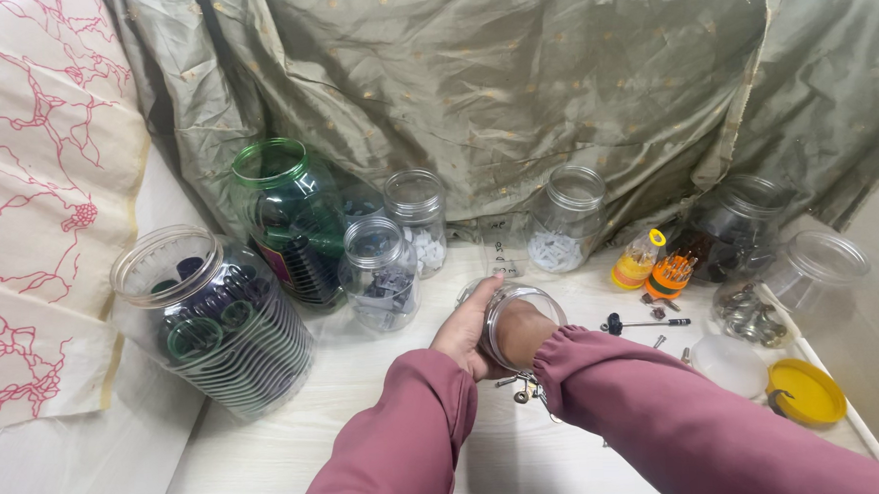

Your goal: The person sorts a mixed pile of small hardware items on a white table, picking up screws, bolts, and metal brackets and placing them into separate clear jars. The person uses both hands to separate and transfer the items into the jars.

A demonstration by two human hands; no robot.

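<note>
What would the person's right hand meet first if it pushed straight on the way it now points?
Probably the bottom of the clear jar: the right hand is already inside its mouth, held by the left hand. Depth is unclear.

Open tabletop (387,414) near the sleeves; jars crowding left (213,318) and behind (567,218), screwdriver (647,323) and yellow lid (805,392) right.

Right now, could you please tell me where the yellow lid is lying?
In the head view, the yellow lid lies at the table's far right edge, just right of a translucent white lid, beyond the right sleeve.
</note>
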